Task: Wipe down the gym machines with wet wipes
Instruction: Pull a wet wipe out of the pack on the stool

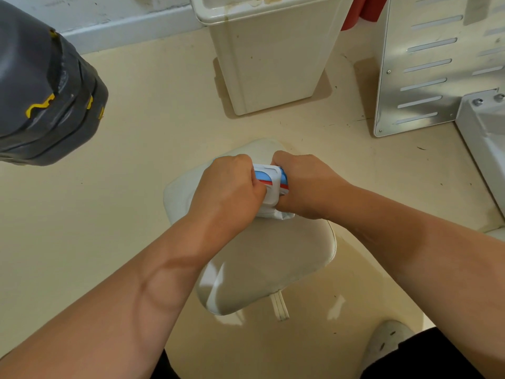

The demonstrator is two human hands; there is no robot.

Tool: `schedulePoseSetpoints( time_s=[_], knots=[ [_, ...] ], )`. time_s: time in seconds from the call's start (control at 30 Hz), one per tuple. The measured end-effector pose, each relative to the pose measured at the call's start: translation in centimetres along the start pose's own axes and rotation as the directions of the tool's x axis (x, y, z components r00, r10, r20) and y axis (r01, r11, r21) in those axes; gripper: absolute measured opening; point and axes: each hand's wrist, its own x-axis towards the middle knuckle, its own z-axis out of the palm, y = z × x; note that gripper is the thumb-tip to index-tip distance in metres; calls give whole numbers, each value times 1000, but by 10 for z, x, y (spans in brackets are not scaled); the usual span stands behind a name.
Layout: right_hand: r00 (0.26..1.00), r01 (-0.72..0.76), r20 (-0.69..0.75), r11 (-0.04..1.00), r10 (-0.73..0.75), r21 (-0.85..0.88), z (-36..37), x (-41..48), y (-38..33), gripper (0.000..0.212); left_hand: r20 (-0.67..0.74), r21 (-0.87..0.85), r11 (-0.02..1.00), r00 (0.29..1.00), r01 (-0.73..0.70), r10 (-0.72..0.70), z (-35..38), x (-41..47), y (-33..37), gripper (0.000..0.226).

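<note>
Item: one wet wipes pack (pixel 271 188), white with a blue and red label, lid face turned up toward the camera. Its long axis seems to run crosswise from one hand to the other, though both ends are covered and the full length cannot be told. It is held just above the far half of the one cream seat pad (pixel 269 258); whether it touches the pad cannot be told. Hands: two. The left hand (pixel 229 187) has its grip curled over the pack's left side, fingertips tucked at the edge of the white lid frame. The right hand (pixel 306 184) has its grip wrapped round the right end. The pack thus lies between the two grips, clasped from both sides. Beyond the seat pad: one cream bin (pixel 273 58) on the floor (pixel 142 110). Beyond and right of the pad: one slotted metal panel (pixel 426 67). Beyond and left: one dark grey padded object (pixel 46 86) with yellow marks. Near right of the pad: one pale shoe (pixel 388 340).
</note>
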Motion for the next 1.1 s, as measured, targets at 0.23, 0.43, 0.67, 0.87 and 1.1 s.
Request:
schedulePoseSetpoints(
  time_s=[0.23, 0.43, 0.67, 0.87, 1.1],
  knots=[
    [1000, 6, -7, 1000, -6, 24, 1, -1, 2, 41, -22, -52, 997, 998, 62, -63, -1, -4, -2, 12],
    [1000, 10, -7, 1000, -10, 25, 0, -2, 5, 42, -62, -79, 994, 995, 73, -78, -2, -8, -6, 11],
    [999, -33, 23, 998, 31, 52, -10, -9, 17, 44, -136, 23, 997, 989, 69, -66, -7, -3, -34, 12],
    [998, -37, 62, 998, 33, 55, -15, -12, 18, 44, -77, 4, 991, 988, 135, -134, -4, -3, -47, 12],
    [997, 71, 52, 974, -61, -216, -74, -24, -13, 71, 108, -204, 962, 981, 181, -162, -8, -6, -56, 13]
  ],
)
